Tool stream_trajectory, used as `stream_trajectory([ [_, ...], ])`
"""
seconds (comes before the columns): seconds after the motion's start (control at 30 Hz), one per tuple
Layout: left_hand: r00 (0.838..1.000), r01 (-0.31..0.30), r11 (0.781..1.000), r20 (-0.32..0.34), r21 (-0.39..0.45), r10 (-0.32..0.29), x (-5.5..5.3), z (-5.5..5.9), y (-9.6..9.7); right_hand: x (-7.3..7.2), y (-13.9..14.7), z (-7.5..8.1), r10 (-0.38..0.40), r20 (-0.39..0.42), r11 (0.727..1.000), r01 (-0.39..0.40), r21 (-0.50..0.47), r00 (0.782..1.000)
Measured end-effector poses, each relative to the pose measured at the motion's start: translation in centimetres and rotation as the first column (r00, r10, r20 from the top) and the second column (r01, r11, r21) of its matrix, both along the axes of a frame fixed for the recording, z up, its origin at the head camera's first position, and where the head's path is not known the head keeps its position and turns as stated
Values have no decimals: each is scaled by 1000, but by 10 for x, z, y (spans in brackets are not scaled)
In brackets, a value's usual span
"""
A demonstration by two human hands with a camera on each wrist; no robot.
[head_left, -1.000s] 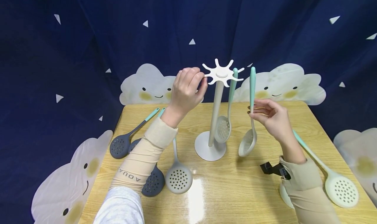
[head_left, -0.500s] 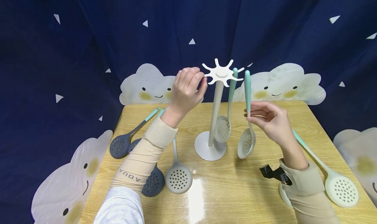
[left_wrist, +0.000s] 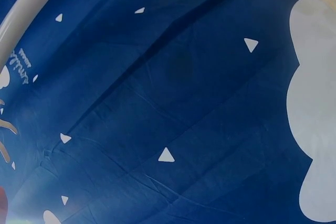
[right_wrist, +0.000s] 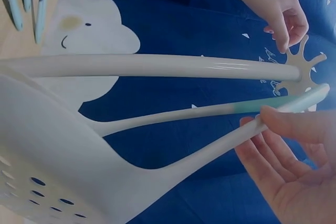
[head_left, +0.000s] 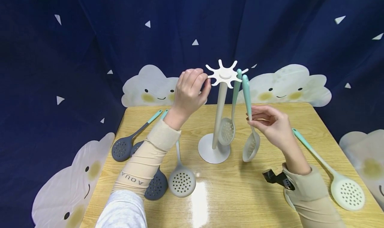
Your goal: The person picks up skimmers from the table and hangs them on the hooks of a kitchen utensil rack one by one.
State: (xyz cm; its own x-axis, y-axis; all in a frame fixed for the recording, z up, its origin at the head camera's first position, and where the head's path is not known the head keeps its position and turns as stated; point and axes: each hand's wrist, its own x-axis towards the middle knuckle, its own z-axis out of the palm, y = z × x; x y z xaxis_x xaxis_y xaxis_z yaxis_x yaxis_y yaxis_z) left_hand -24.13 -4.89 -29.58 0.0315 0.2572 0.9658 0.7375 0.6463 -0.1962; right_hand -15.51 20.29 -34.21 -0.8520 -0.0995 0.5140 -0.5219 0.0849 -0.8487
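In the head view, a white utensil stand (head_left: 220, 111) with a star-shaped top of curved prongs stands on the table. My left hand (head_left: 190, 93) pinches the tip of a prong at its left side. A slotted ladle (head_left: 227, 132) with a mint handle hangs on the stand's right side. My right hand (head_left: 271, 126) holds a second slotted ladle (head_left: 251, 147) by the lower handle, between thumb and fingers. This ladle is almost upright, its handle top close to a right prong. Whether the two touch is unclear. The right wrist view shows its perforated bowl (right_wrist: 58, 166) up close.
On the wooden table (head_left: 234, 194), dark grey skimmers (head_left: 121, 149) and a light grey skimmer (head_left: 182, 181) lie left, partly behind my left arm. A cream skimmer (head_left: 348, 193) lies right. Something white (head_left: 289, 198) is mostly hidden under my right forearm. A blue curtain (head_left: 180, 28) hangs behind.
My right hand has moved the slotted ladle leftward, bringing its handle top down and over to the stand's prongs. My left hand stays in place on the stand.
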Motion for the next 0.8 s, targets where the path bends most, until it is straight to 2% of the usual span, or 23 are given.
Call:
stream_trajectory([
  [0.17,1000,-1,1000,-1,0,1,0,0,0,1,-5,0,-78,-14,994,78,78,997],
  [0.3,1000,1,1000,0,1,-1,0,0,0,2,-9,-1,-111,-41,987,115,112,993],
  [0.8,1000,5,1000,9,1,-5,0,0,0,1,-25,-7,-140,-32,984,143,107,990],
])
